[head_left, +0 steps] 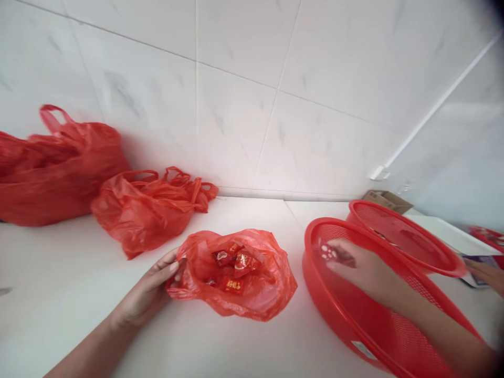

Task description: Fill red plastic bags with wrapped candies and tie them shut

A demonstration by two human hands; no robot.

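My left hand (151, 287) pinches the left rim of an open red plastic bag (260, 294) lying on the white counter. Inside the bag lie several red wrapped candies (234, 265). My right hand (360, 268) reaches into a large red mesh basket (315, 283) to the right, its fingers closed on a small red-and-white wrapped candy (328, 253) held above the basket's bottom.
Two fuller red plastic bags (145, 212) (55, 168) sit at the back left against the tiled wall. A second red basket (409, 236) stands behind the first, a cardboard box (388, 199) beyond it. Another person's hand (488, 274) is at the right edge.
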